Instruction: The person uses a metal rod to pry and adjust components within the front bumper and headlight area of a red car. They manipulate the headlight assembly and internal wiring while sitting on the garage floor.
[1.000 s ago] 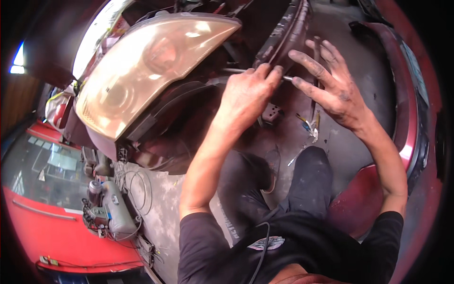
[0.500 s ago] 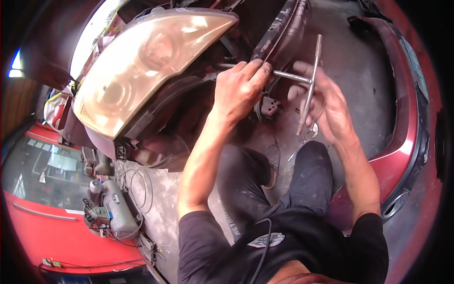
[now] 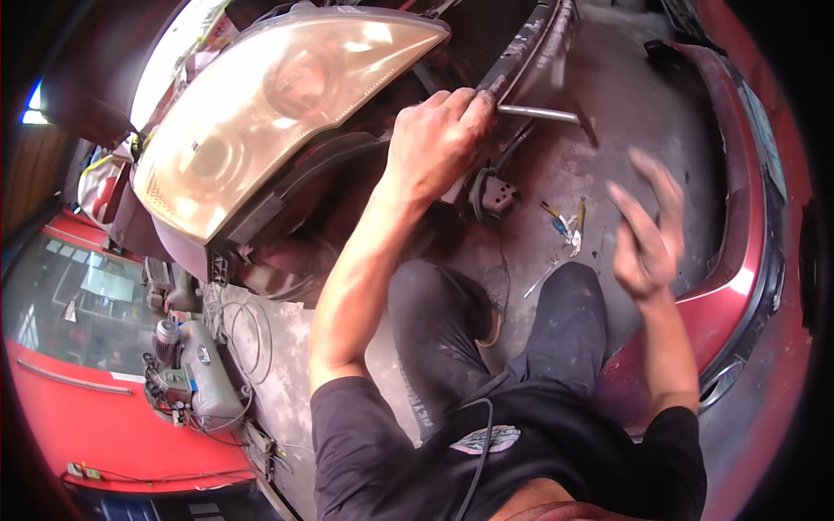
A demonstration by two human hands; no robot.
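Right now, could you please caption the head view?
Left hand grips a T-handled bar beside a large headlight; right hand free.

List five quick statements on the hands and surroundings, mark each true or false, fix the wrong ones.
1. The left hand is closed around a metal bar. True.
2. The right hand is apart from the bar, its fingers open. True.
3. The headlight has a deep blue lens. False: the headlight looks yellowish.
4. A curved red panel is on the person's right. True.
5. The grey compressor is on the person's right. False: the grey compressor is on the left.
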